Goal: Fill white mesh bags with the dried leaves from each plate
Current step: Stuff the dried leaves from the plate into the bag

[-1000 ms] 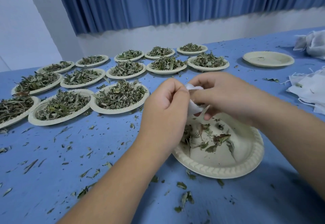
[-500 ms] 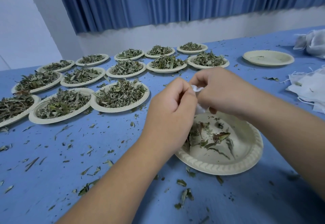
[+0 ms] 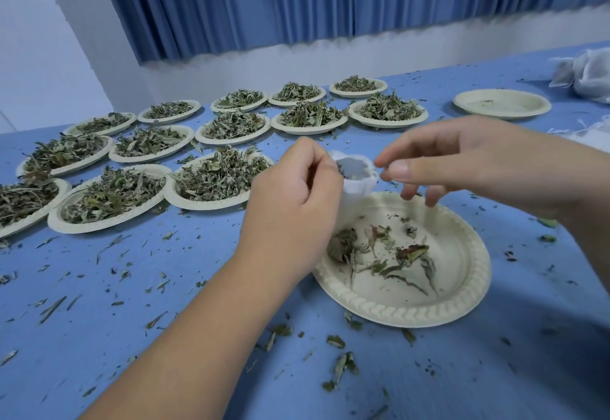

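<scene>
Loose crumbs of leaf lie scattered on the blue table nearest me. Just beyond them is the plate I am working from, with only a few leaves lying thin in its well. My left hand is curled over the plate's near-left rim, fingers closed on the side of the bag, holding it upright with its mouth open; I can see some dark leaf inside, just under the rim. My right hand hovers just beside the bag's mouth on the right, above the plate's far edge, fingers loosely spread and holding nothing, not touching the bag. Farther off to the left, full plates of leaves sit in rows running back toward the wall. At the far right stands an empty plate, and past it, at the table's right edge, a heap of white bags. A blue curtain hangs behind it all.
</scene>
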Motion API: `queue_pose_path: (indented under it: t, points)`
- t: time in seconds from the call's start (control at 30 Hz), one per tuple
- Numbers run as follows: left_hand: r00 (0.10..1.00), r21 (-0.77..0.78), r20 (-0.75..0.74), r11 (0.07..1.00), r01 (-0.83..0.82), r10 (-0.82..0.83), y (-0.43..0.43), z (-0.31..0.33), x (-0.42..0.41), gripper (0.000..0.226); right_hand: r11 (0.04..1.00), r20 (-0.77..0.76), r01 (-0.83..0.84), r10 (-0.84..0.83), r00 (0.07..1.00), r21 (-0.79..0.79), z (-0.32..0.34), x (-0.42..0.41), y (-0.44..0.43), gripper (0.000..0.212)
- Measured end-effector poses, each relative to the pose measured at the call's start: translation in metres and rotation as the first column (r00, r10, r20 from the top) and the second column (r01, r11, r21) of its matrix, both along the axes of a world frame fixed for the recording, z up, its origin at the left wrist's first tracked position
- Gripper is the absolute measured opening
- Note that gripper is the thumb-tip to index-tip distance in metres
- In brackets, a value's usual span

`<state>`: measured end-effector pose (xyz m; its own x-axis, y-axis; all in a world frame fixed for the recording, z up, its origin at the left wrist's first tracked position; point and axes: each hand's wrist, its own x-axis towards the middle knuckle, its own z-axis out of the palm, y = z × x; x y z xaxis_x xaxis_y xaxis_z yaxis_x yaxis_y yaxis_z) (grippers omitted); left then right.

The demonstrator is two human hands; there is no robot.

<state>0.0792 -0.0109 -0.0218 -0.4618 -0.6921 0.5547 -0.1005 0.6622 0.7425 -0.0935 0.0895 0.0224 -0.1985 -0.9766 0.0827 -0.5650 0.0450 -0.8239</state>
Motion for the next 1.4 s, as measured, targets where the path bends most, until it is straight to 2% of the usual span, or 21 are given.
queue_pose_path:
  t: [0.1,0.2,0.27,0.37,0.47,0.57,0.63,0.73,0.8,0.9,1.0,1.1,1.27,1.4]
  points:
    - [0.999,-0.063,0.030,0.998,-0.026,0.028,-0.003,0.000,0.003,0.021,0.997,-0.182,-0.002,0.017,0.983,0.082,-0.003,0.002,0.000,0.029]
    - [0.997,-0.128,0.053,0.991,-0.046,0.053,-0.006,0.000,0.004,0.020,0.984,-0.521,-0.005,0.100,0.848,0.181,-0.019,0.016,-0.010,0.050]
    - [0.995,-0.157,0.064,0.985,-0.070,0.081,-0.008,-0.001,0.004,0.019,0.972,-0.604,-0.079,0.201,0.771,0.222,-0.031,0.028,-0.015,0.065]
    - [0.990,-0.183,0.075,0.978,-0.105,0.120,-0.008,-0.003,0.004,0.019,0.958,-0.590,-0.186,0.282,0.756,0.220,-0.040,0.039,-0.017,0.064]
    - [0.988,-0.188,0.099,0.977,-0.102,0.122,-0.008,-0.004,0.004,0.020,0.954,-0.613,-0.246,0.300,0.731,0.173,-0.041,0.040,-0.017,0.045]
    - [0.985,-0.195,0.120,0.976,-0.102,0.127,-0.008,-0.003,0.004,0.021,0.942,-0.552,-0.274,0.337,0.763,0.196,-0.036,0.034,-0.014,0.022]
    - [0.981,-0.193,0.130,0.974,-0.116,0.142,-0.007,-0.002,0.005,0.021,0.935,-0.501,-0.269,0.352,0.791,0.232,-0.029,0.025,-0.009,0.017]
    - [0.975,-0.130,0.168,0.984,-0.125,0.147,-0.004,0.000,0.005,0.023,0.949,-0.472,-0.201,0.297,0.830,0.244,-0.011,0.007,0.001,0.027]
    - [0.978,-0.018,0.179,0.995,-0.103,0.104,-0.001,0.002,0.005,0.022,0.957,-0.482,-0.146,0.255,0.838,0.252,-0.002,-0.003,0.008,0.041]
    - [0.989,0.184,0.137,0.980,-0.073,0.048,0.003,0.004,0.002,0.021,0.915,-0.450,-0.117,0.297,0.842,0.386,-0.001,-0.001,0.013,0.058]
    - [0.988,0.227,0.153,0.972,-0.059,0.025,0.007,0.003,-0.001,0.021,0.882,-0.493,-0.096,0.344,0.799,0.461,-0.009,0.007,0.011,0.063]
    - [0.988,0.198,0.154,0.978,-0.059,0.028,0.007,0.001,-0.002,0.022,0.903,-0.569,-0.065,0.323,0.756,0.425,-0.016,0.015,0.008,0.059]
    - [0.960,-0.024,0.246,0.991,-0.133,0.135,-0.001,-0.007,-0.002,0.021,0.924,-0.579,-0.072,0.295,0.760,0.377,-0.017,0.021,0.005,0.053]
    - [0.956,-0.036,0.259,0.990,-0.134,0.139,-0.004,-0.011,-0.003,0.021,0.959,-0.612,-0.035,0.208,0.763,0.282,-0.016,0.022,0.007,0.045]
